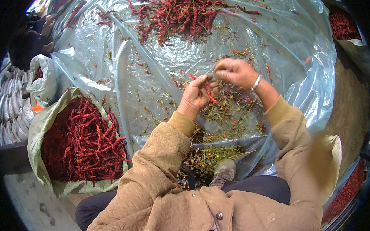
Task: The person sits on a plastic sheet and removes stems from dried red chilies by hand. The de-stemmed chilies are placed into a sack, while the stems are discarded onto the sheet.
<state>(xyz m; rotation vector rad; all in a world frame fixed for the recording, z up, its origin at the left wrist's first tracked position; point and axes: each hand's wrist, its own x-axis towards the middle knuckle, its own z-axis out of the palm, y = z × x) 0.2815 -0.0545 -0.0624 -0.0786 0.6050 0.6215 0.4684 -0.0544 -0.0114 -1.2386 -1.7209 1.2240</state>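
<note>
Red chili peppers (211, 98) stick out of my left hand (195, 94), whose fingers are closed around them. Just right of it, my right hand (235, 73) is pinched, its thumb and fingertips close to the left fingertips. Whatever lies in that pinch is too small to make out. Both hands are above a clear plastic sheet (150, 71). Beneath them, green stems and pepper bits (230, 113) are scattered over the sheet.
A heap of red chili peppers (178, 16) lies on the far sheet. At left stands an open sack (37, 134) of peppers, with a smaller white sack (43, 86) behind it. Another pepper sack (353, 46) is far right. More stems (207, 160) lie by my shoe (223, 173).
</note>
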